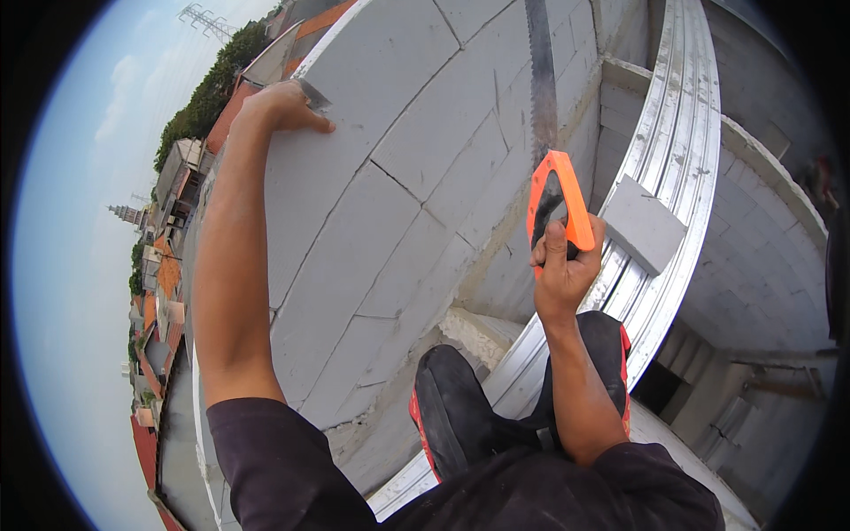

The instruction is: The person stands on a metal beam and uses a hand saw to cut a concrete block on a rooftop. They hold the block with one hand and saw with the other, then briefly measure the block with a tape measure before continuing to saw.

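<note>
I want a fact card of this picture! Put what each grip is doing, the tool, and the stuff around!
Left grip: at the upper edge of the pale grey block wall, other fingers mostly hidden
Right grip: closed around the handle of the saw with an orange-and-black handle and long metal blade
Saw direction: blade pointing away from the body, teeth on its left side
Nearby: loose pale grey rectangular block on ribbed silver metal strips
Far off: red and orange rooftops, green trees, blue sky
</note>
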`<state>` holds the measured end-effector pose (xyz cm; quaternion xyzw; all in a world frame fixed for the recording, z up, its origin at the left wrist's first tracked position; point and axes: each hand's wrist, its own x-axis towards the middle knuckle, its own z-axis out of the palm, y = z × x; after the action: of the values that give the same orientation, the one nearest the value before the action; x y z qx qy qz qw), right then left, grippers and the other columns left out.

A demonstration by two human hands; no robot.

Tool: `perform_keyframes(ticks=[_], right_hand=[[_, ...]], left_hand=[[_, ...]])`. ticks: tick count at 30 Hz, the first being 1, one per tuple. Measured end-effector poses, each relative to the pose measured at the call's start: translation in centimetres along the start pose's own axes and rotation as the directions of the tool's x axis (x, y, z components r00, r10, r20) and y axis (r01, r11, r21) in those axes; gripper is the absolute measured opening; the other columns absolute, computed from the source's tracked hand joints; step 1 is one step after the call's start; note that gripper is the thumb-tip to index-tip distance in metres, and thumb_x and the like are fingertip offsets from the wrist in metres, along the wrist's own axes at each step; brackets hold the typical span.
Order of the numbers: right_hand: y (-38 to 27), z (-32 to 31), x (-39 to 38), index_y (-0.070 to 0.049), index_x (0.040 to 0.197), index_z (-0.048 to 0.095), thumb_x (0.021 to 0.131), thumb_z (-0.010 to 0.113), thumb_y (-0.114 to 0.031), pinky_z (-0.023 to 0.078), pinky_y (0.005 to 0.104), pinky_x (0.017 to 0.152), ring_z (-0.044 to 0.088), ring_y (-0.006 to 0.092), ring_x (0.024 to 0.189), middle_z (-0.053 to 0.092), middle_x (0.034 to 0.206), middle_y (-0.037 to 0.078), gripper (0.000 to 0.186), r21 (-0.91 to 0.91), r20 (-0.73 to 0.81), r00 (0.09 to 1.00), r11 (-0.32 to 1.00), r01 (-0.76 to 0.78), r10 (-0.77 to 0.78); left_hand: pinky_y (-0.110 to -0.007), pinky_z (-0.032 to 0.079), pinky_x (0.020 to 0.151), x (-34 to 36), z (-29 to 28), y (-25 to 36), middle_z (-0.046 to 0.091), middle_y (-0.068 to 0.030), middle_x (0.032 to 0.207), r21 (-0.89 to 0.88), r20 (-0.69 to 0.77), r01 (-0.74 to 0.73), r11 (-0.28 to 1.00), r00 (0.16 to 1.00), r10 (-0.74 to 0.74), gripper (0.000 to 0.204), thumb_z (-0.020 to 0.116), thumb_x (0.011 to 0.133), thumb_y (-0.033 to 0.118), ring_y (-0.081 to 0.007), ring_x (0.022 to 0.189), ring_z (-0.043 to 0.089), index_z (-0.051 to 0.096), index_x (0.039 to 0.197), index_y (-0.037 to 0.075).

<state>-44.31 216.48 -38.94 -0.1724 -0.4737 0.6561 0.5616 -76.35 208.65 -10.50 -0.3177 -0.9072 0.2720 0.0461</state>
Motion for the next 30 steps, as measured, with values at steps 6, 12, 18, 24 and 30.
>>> perform_keyframes(ticks=[6,12,18,24,30], right_hand=[[0.3,1.1,-0.1,-0.003,0.115,0.05,0.108,0.062,-0.022,0.049,0.0257,0.054,0.052,0.0076,0.059,0.053,0.089,0.003,0.023,0.041,0.027,0.999,0.999,-0.027,0.025],[-2.3,1.0,0.3,-0.001,0.123,0.047,0.11,0.058,-0.027,0.053,0.028,0.058,0.053,0.0101,0.061,0.053,0.083,0.006,0.031,0.026,0.17,0.972,0.987,0.158,-0.16],[-11.8,5.5,5.5,0.003,0.127,0.055,0.105,0.066,-0.019,0.051,0.0265,0.064,0.063,0.0124,0.067,0.066,0.09,0.009,0.033,-0.038,0.452,0.853,0.949,0.312,-0.262],[-21.9,17.2,13.3,0.001,0.124,0.058,0.103,0.069,-0.017,0.052,0.0293,0.064,0.063,0.0153,0.065,0.064,0.084,0.01,0.03,-0.346,0.673,0.729,0.925,0.158,0.127],[-23.6,25.9,17.0,-0.001,0.119,0.059,0.105,0.068,-0.027,0.041,0.0313,0.055,0.052,0.0123,0.056,0.056,0.067,0.007,0.031,-0.38,0.708,0.672,0.919,0.102,0.218]], left_hand=[[-0.045,0.058,0.09,-4.4,-0.5,0.2,0.077,-0.0191,0.11,-0.233,-0.345,-0.125,0.965,0.938,0.038,0.049,0.083,0.084,0.044,-0.0296,0.103,0.075,0.079,0.108,0.001],[-0.049,0.059,0.094,-5.2,5.4,-5.2,0.071,-0.0352,0.116,-0.601,-0.326,-0.029,0.799,0.921,-0.212,0.108,0.083,0.069,0.072,-0.0388,0.105,0.076,0.061,0.139,-0.007],[-0.046,0.058,0.094,-6.4,5.0,-5.7,0.069,-0.0344,0.121,-0.634,-0.148,0.099,0.767,0.958,-0.247,0.116,0.082,0.066,0.073,-0.0389,0.111,0.073,0.054,0.141,-0.011],[-0.049,0.057,0.093,-7.7,3.9,-5.8,0.07,-0.0271,0.12,-0.657,-0.002,0.225,0.72,0.954,-0.3,0.098,0.083,0.07,0.068,-0.0402,0.109,0.071,0.06,0.128,-0.007],[-0.05,0.053,0.094,-8.0,3.4,-6.2,0.07,-0.023,0.116,-0.639,-0.043,0.215,0.738,0.948,-0.314,0.092,0.084,0.072,0.063,-0.0394,0.112,0.067,0.058,0.13,-0.004]])
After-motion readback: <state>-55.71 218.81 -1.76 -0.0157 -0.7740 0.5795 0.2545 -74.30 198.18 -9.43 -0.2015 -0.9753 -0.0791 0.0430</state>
